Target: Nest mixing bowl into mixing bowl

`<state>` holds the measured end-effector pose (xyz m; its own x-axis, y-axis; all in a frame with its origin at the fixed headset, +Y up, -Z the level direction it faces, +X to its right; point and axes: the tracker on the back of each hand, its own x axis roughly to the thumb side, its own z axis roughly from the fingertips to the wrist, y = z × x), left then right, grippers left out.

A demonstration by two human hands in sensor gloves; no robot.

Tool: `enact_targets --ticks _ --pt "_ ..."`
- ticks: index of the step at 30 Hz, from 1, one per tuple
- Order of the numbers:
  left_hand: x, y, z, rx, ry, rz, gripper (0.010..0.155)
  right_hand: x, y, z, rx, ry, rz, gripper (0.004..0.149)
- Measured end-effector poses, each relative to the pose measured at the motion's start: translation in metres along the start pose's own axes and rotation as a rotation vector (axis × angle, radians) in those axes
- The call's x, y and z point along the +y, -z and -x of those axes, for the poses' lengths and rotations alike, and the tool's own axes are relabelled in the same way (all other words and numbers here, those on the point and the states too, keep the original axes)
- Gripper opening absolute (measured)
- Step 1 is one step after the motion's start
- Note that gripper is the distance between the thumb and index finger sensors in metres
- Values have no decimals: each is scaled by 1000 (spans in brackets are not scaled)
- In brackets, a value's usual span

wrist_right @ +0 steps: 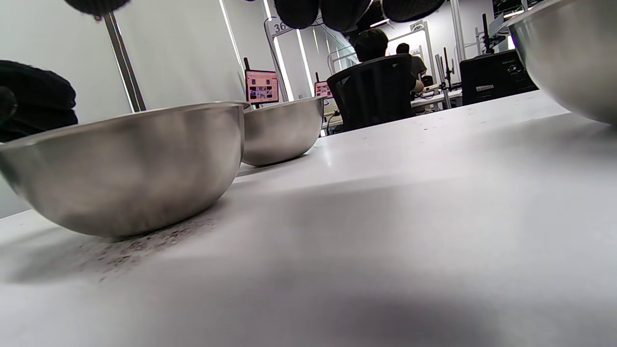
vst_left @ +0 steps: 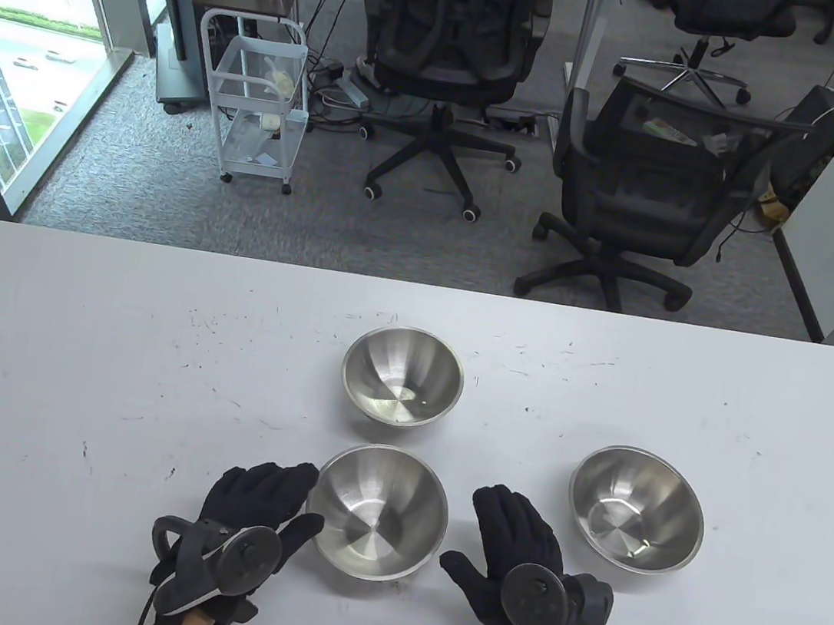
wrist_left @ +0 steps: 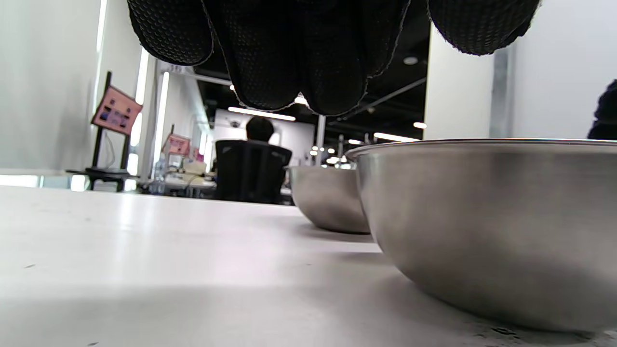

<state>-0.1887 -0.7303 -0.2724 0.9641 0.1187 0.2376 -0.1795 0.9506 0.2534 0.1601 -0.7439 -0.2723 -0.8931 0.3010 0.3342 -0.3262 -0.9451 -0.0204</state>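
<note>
Fingers (vst_left: 284, 481) of both hands lie spread flat, holding nothing, flanking the near round steel mixing bowl (vst_left: 378, 512) on the white tabletop (vst_left: 69, 357). Judged: nesting hasn't begun; next, grip its rim and lift toward the far steel bowl (vst_left: 402, 376).

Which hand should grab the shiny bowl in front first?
Left, probably. The left hand lies against the near round steel bowl, fingers by its rim. The right hand lies flat on the white table, apart from it.
</note>
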Motion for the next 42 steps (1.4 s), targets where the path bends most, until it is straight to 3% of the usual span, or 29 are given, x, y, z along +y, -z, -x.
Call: enact_targets --ticks 10,18,33,42 --pt "-2 0 17 67 -8 -8 68 0 0 0 2 -1 -4 82" --pt "-2 -1 17 67 -16 -7 68 -15 -6 7 50 -43 103 79" --pt "-4 -1 13 44 -12 2 68 -45 -15 67 314 -139 155 74" --pt "-4 -1 13 39 -13 7 68 -41 -13 90 413 -149 74 66"
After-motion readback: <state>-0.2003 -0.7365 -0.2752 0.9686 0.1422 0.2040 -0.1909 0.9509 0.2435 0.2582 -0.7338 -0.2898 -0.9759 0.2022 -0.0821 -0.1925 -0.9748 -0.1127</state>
